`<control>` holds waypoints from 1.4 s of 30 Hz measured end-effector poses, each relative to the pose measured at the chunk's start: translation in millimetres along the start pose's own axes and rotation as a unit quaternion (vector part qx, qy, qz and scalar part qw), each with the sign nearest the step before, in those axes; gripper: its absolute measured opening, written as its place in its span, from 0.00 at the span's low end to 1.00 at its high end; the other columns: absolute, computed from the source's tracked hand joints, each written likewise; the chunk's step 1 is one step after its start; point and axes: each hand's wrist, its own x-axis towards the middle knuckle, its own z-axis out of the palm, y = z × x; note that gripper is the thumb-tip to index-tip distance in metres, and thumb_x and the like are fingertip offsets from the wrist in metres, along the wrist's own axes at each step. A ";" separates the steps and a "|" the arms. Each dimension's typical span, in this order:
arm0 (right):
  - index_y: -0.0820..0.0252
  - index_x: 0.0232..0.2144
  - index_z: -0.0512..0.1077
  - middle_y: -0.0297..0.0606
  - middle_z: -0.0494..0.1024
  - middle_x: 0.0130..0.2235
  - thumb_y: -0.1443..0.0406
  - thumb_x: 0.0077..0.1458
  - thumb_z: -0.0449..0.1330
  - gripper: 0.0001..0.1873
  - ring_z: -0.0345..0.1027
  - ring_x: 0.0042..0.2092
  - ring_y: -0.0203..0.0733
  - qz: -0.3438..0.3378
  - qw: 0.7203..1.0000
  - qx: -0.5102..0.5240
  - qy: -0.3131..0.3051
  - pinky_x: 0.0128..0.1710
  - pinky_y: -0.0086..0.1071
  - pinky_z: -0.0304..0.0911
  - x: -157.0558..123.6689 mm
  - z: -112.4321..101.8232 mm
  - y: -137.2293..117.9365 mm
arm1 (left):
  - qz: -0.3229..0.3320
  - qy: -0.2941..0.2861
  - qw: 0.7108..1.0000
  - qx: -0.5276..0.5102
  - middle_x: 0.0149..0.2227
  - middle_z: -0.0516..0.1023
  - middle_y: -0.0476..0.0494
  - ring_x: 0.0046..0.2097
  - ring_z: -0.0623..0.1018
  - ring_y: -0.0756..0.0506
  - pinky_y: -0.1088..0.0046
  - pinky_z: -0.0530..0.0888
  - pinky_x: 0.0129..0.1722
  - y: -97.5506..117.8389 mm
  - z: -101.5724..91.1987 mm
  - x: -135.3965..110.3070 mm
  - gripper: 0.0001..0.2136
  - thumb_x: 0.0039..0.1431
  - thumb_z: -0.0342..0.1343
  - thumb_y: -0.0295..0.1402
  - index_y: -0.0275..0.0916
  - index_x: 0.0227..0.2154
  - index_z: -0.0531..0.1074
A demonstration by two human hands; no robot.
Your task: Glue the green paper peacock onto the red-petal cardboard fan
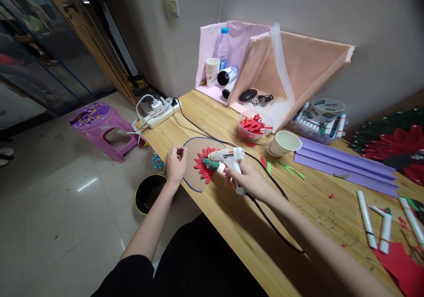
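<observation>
Head view: by the fingers of the right hand (244, 178), a white glue gun (229, 156) is grasped over a red flower (199, 166); the left hand (176, 166) is curled, its contents hidden. Blue-edged cardboard (191, 177) is seen beneath the flower, on the table (195, 111).

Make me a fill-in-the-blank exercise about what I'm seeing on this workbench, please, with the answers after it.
1. The right hand holds a glue gun whose body is mostly ____.
2. The flower has ____ petals.
3. As pictured, the stacked paper cups stand to the ____ of the plastic bottle.
4. The folded paper on the table is ____.

Missing words: white; red; left; purple.
</observation>
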 end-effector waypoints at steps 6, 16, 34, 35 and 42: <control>0.60 0.17 0.66 0.35 0.74 0.19 0.60 0.52 0.52 0.16 0.65 0.19 0.35 0.015 0.996 -0.082 -0.040 0.20 0.27 0.57 19.6 3.8 -17.3 | 0.024 -0.022 0.999 -0.003 0.33 0.72 0.46 0.36 0.73 0.48 0.72 0.69 0.39 0.6 1.2 -5.0 0.04 0.58 0.50 0.33 0.39 0.31 0.68; 0.60 0.13 0.64 0.34 0.71 0.17 0.62 0.52 0.51 0.18 0.63 0.20 0.33 0.023 0.990 -0.126 -0.056 0.22 0.25 0.55 23.1 4.1 -27.5 | 0.024 -0.025 0.999 -0.002 0.34 0.73 0.46 0.38 0.73 0.47 0.70 0.69 0.40 -2.3 2.9 -5.5 0.04 0.59 0.50 0.33 0.40 0.31 0.67; 0.60 0.14 0.63 0.34 0.69 0.17 0.60 0.54 0.49 0.20 0.63 0.19 0.34 0.026 0.987 -0.144 -0.061 0.22 0.27 0.56 23.2 3.7 -28.5 | 0.025 -0.022 0.999 -0.001 0.33 0.73 0.45 0.38 0.74 0.47 0.69 0.70 0.41 -5.1 4.1 -5.4 0.04 0.59 0.51 0.33 0.40 0.31 0.68; 0.60 0.14 0.63 0.34 0.69 0.16 0.60 0.54 0.49 0.20 0.63 0.19 0.34 0.025 0.987 -0.146 -0.060 0.22 0.27 0.56 23.2 3.8 -28.6 | 0.026 -0.023 0.999 -0.002 0.33 0.73 0.45 0.38 0.74 0.47 0.69 0.70 0.41 -5.0 4.0 -5.4 0.04 0.59 0.51 0.33 0.40 0.31 0.68; 0.60 0.14 0.63 0.34 0.69 0.17 0.59 0.55 0.49 0.21 0.63 0.19 0.33 0.026 0.985 -0.158 -0.058 0.22 0.27 0.56 22.8 4.7 -30.3 | 0.025 -0.021 0.999 -0.004 0.34 0.73 0.45 0.38 0.74 0.46 0.69 0.70 0.40 -4.3 4.1 -5.9 0.04 0.59 0.50 0.33 0.40 0.31 0.68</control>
